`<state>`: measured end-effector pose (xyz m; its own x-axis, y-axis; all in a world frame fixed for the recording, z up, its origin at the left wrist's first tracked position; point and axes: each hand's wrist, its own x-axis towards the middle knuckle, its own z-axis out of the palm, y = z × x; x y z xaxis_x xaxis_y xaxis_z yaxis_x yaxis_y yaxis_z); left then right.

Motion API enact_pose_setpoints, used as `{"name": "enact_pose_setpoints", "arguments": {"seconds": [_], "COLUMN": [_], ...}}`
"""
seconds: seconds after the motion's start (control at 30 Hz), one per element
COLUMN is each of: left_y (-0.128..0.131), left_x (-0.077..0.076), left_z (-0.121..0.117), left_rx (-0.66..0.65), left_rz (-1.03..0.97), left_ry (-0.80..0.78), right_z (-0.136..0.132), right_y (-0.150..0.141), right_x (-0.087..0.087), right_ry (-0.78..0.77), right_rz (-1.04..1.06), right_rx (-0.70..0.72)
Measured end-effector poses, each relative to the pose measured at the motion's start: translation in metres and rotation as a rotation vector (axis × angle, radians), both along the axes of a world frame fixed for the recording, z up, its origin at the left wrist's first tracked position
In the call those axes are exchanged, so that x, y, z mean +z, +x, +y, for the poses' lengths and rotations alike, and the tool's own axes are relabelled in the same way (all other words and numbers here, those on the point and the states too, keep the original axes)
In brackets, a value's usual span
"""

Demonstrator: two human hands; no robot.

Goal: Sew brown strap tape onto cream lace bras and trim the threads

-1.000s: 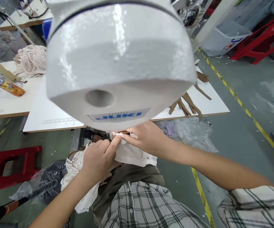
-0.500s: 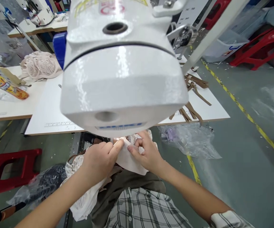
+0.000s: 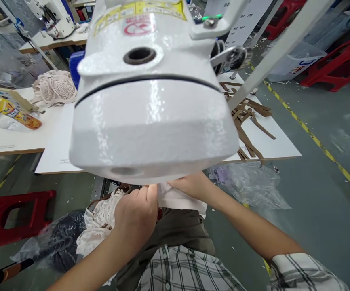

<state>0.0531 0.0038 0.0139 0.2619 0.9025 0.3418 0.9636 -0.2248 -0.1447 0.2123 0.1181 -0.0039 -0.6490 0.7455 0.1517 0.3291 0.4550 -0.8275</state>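
Note:
A big white sewing machine head (image 3: 150, 105) fills the middle of the view, close to the camera. Just under its near end, my left hand (image 3: 135, 216) is closed, its fingers pinched on a white fabric piece (image 3: 178, 200). My right hand (image 3: 193, 186) presses on the same fabric from the right; its fingertips are hidden under the machine. White lace cloth (image 3: 98, 224) hangs over my lap to the left of my left hand.
Brown fabric strips (image 3: 247, 121) lie on the white table (image 3: 272, 147) at the right. A pink lace pile (image 3: 53, 87) and an orange packet (image 3: 14, 115) sit at the left. A red stool (image 3: 8, 214) and plastic bags (image 3: 247, 182) are on the floor.
The view has tilted so the machine head covers more of my hands. Both hands have pushed the white fabric further under the machine; my right fingers are now hidden.

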Motion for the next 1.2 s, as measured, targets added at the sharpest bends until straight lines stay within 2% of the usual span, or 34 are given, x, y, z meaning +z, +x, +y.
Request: {"name": "enact_pose_setpoints", "arguments": {"seconds": [0.1,0.27,0.9,1.03,1.13,1.2], "left_y": [0.001,0.002,-0.002,-0.005,-0.009,-0.012], "left_x": [0.001,0.002,0.001,0.000,-0.003,-0.005], "left_z": [0.002,0.001,-0.004,-0.003,-0.005,-0.008], "left_rx": [0.014,0.026,0.031,0.016,0.051,0.075], "left_rz": [-0.018,-0.024,-0.023,-0.064,-0.104,-0.187], "left_ry": [-0.003,0.013,-0.044,-0.055,-0.037,-0.085], "right_z": [0.005,0.010,0.007,0.008,0.006,0.004], "right_y": [-0.001,-0.001,0.000,0.001,0.000,0.002], "right_x": [0.001,0.003,-0.004,-0.007,-0.008,-0.009], "right_ry": [0.034,0.058,-0.003,-0.044,-0.057,-0.071], "right_rz": [0.062,0.041,0.129,0.108,0.128,0.147], "right_rx": [-0.006,0.035,0.032,-0.018,0.012,0.003]}}
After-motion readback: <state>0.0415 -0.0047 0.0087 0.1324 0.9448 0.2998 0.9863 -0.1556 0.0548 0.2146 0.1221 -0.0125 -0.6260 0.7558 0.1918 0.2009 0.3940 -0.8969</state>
